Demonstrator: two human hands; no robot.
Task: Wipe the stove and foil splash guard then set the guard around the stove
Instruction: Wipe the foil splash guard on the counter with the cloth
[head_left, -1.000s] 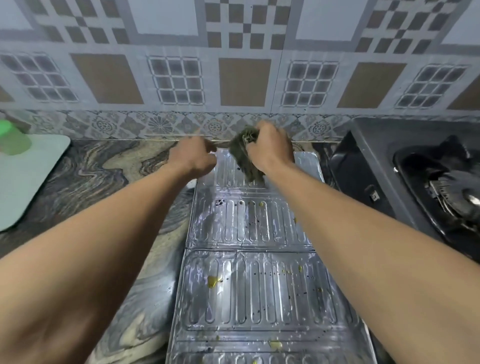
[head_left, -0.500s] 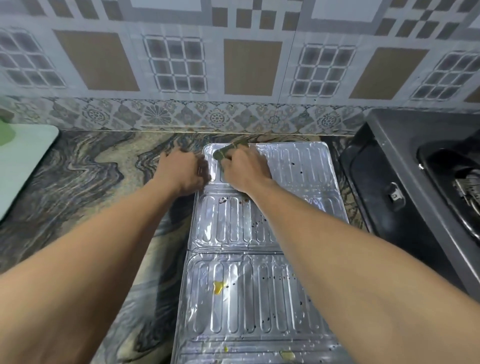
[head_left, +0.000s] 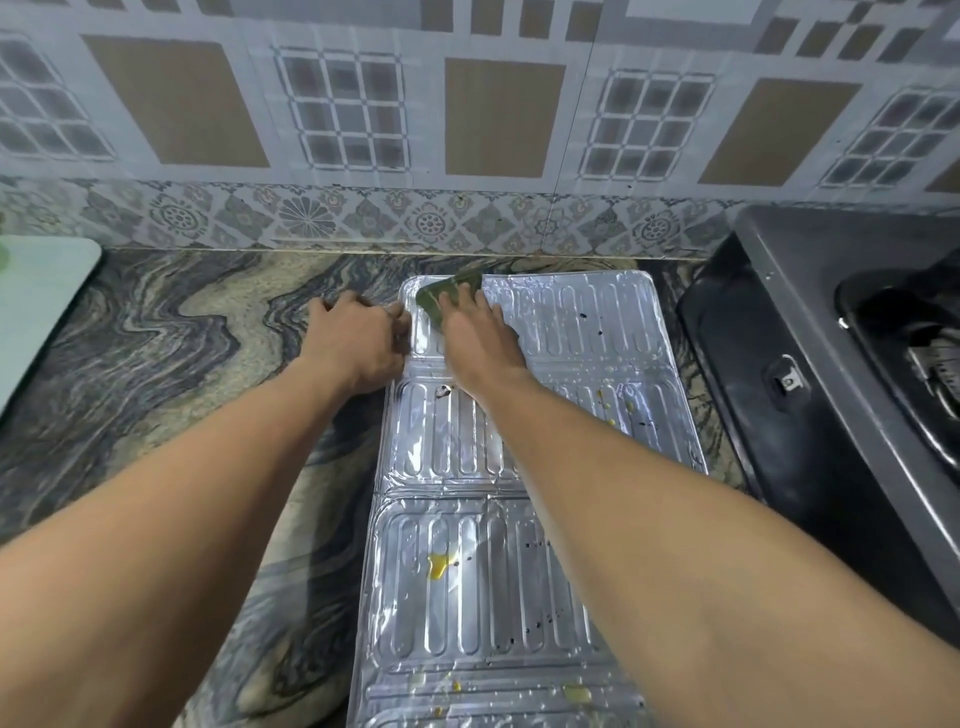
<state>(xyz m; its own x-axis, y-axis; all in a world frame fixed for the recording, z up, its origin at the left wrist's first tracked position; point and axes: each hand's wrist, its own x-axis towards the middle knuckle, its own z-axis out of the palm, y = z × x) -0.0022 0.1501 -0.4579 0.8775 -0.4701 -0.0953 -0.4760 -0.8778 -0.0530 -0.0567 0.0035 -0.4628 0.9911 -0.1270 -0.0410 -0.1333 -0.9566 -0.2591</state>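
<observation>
On foil splash guard (head_left: 571, 332) — right hand (head_left: 475, 338) presses green cloth (head_left: 441, 299); yellow spills (head_left: 440, 564).

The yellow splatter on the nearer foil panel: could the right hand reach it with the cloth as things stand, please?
Probably yes. The right hand presses the green cloth on the foil guard's far panel; the yellow splatter lies nearer the person, with only bare foil between.
</observation>
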